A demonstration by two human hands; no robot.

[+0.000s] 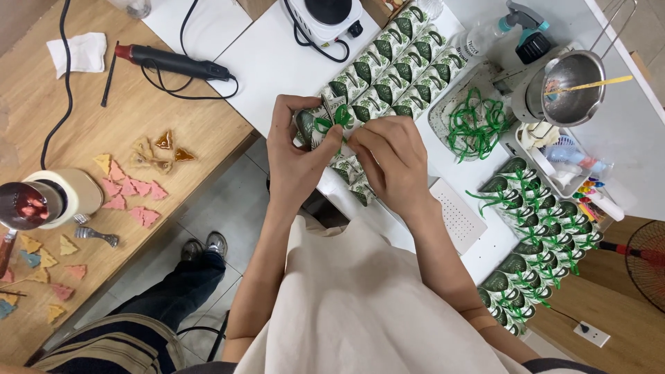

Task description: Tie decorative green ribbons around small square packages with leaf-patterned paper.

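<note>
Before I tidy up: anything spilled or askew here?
Nothing spilled. Both hands, left and right, hold a leaf-print box with green ribbon. Loose ribbons lie tangled in a tray, and triangle pieces lie scattered on the wooden table.

A white table [277,62] is carrying a hotplate [325,15] at twelve o'clock, rows of leaf-print boxes [395,69] beside it, a tray [443,104] of green ribbons [474,125] at two o'clock, and ribboned boxes [540,228] at four. A wooden bench [138,118] at nine o'clock is holding a heat gun [173,62] and pink wedges [131,197].
</note>
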